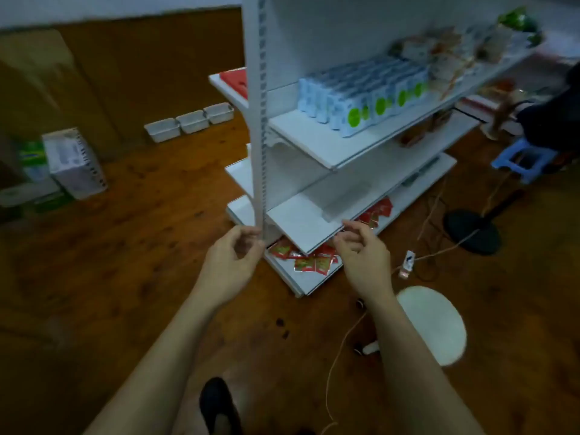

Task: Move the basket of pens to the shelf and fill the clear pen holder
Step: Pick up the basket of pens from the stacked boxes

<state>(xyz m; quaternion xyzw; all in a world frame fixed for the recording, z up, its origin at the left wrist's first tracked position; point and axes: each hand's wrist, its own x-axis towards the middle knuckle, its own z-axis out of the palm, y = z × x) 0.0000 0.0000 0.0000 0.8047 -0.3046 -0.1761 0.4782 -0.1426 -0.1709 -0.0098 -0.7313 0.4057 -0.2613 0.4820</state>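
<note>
Two hands out front, both holding nothing. Left hand (pixel 233 262): fingers loosely curled toward the thumb, just beside the foot of the white upright post (pixel 262 120). Right hand (pixel 361 255): same loose curl, fingertips at the front edge of the low shelf (pixel 298 224). Probably a ready pose, arms raised to reach rather than to carry.

On that shelf, just past the right fingertips, a faint see-through box, likely the clear pen holder (pixel 345 202); blur hides whether anything is in it. It sits near the front edge, easy to load from here.

Basket of pens: cannot be picked out. Three white bins (pixel 190 121) stand in a row on the floor by the wall, well apart from the hands, contents unreadable. The move looks not yet begun.

Below the shelf, red packets (pixel 307 262) lie scattered. Above, blue-and-white cartons (pixel 361 95) stand packed in rows. White stool (pixel 433 321) to the right.
</note>
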